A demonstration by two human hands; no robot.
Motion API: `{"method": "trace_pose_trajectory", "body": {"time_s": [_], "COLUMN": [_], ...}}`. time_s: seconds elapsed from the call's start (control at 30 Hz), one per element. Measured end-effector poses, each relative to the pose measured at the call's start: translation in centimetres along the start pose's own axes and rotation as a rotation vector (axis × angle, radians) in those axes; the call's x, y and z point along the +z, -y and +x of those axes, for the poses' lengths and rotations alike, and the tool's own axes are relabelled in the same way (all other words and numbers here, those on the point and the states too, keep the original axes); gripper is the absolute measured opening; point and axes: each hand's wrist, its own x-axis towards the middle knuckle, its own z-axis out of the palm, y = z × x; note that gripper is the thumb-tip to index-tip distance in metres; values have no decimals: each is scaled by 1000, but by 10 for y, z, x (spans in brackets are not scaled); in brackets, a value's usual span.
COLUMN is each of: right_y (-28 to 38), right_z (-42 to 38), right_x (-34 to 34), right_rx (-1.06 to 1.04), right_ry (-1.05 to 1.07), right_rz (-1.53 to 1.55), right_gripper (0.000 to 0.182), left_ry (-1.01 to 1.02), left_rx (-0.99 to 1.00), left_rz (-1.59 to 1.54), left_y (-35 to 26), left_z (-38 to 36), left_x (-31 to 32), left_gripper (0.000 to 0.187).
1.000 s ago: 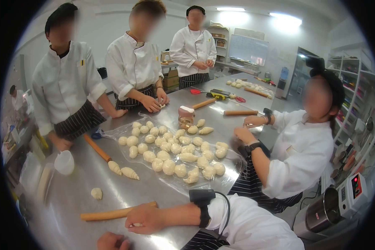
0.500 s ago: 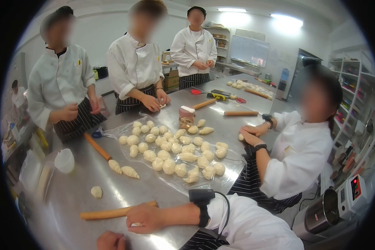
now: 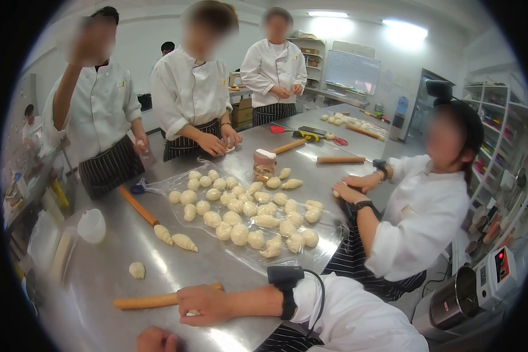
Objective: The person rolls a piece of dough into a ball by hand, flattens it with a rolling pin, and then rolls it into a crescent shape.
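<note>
My right hand [image 3: 202,305] is curled into a closed shape on the steel table, with a bit of white dough [image 3: 192,313] showing under its fingers. Behind its knuckles lies a wooden rolling pin [image 3: 144,301], partly covered by the hand. My left hand [image 3: 154,339] is at the bottom edge, fingers curled; the frame cuts it off and what it may hold is hidden. A small dough ball [image 3: 136,270] sits beyond the rolling pin. Two ridged, rolled dough pieces [image 3: 185,242] lie farther off, beside another rolling pin [image 3: 138,206].
Many dough balls [image 3: 239,234] lie under clear plastic film [image 3: 328,234] mid-table. A white plastic scraper [image 3: 91,226] is at left, a jar [image 3: 264,163] beyond the dough. Co-workers stand around the table; one at right [image 3: 419,205] presses both hands near its edge. A mixer [image 3: 454,296] stands right.
The co-worker at far left has raised one hand to head height. The person at right has turned the head slightly. My hands stay almost in place.
</note>
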Motion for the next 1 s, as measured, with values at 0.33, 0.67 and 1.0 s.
{"method": "trace_pose_trajectory", "body": {"time_s": [0.33, 0.67, 1.0], "right_y": [3, 8, 1], "right_z": [2, 0, -1], "right_x": [-1, -2, 3], "right_rx": [-22, 11, -33], "right_ry": [19, 62, 41], "right_rz": [39, 122, 115], "right_gripper": [14, 17, 27], "left_ry": [25, 41, 42], "left_rx": [86, 43, 131], "left_rz": [4, -38, -19], "left_y": [3, -7, 1], "left_z": [1, 3, 4], "left_x": [1, -1, 3], "left_gripper": [19, 17, 17]}}
